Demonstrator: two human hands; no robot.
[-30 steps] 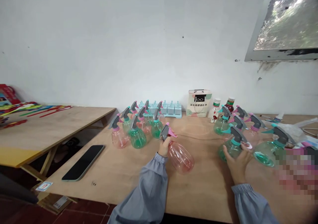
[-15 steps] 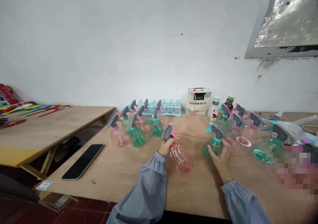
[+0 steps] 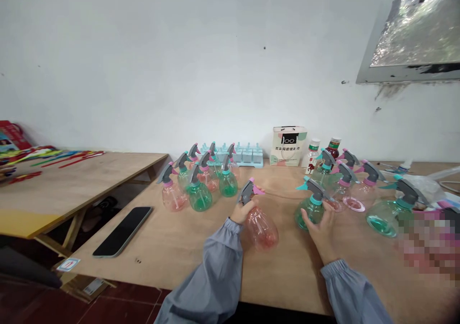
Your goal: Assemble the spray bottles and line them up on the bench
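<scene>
My left hand (image 3: 243,212) is closed round the neck of a clear pink spray bottle (image 3: 263,230), which leans with its grey and pink trigger head up to the left. My right hand (image 3: 321,225) grips the side of a green spray bottle (image 3: 308,213) with a grey and turquoise head, thumb in front and fingers behind. This one stands nearly upright. To the left, several pink and green spray bottles (image 3: 200,198) stand in a cluster. More of them, such as a large green spray bottle (image 3: 383,218), are on the right, some tilted or lying.
A black phone (image 3: 122,231) lies on the wooden table (image 3: 187,261) at left. Along the wall stand a light-blue mould tray (image 3: 251,157), a paper bag (image 3: 287,146) and two labelled bottles (image 3: 312,157). Another table (image 3: 72,180) holds coloured strips.
The pink spray bottle's head has tipped slightly to the right in my left hand. My right hand keeps its grip on the green one. The view has shifted a little.
</scene>
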